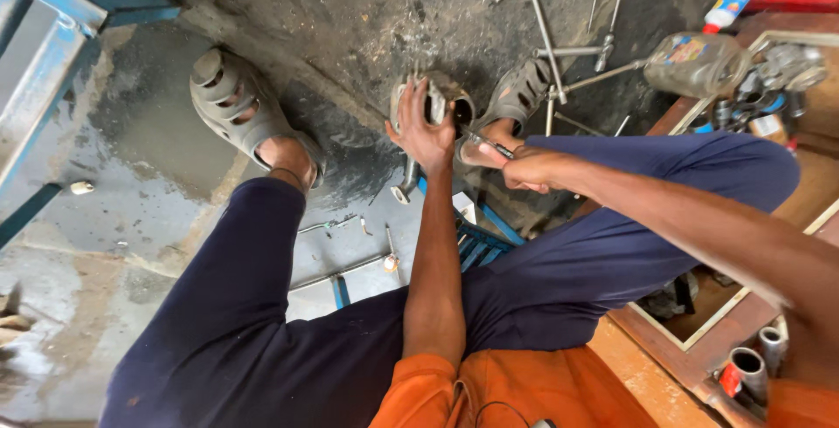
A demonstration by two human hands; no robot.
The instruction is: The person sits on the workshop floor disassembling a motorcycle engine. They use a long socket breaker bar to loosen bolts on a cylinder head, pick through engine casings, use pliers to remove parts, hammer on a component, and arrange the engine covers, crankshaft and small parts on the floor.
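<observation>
Hands (pixel 419 135) on metal part (pixel 446 100) w/ tool (pixel 486 141)

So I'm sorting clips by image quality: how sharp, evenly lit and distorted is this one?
Head view: soft daylight, no harsh glare; wide-angle bending at the edges; right forearm blurred near the lens; left hand and metal part fairly sharp; wet floor shows a dull sheen.

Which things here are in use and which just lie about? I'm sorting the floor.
In use:
left hand on the grey metal part
right hand gripping a thin tool

Lying about:
long rods
plastic jar
white bottle
</observation>
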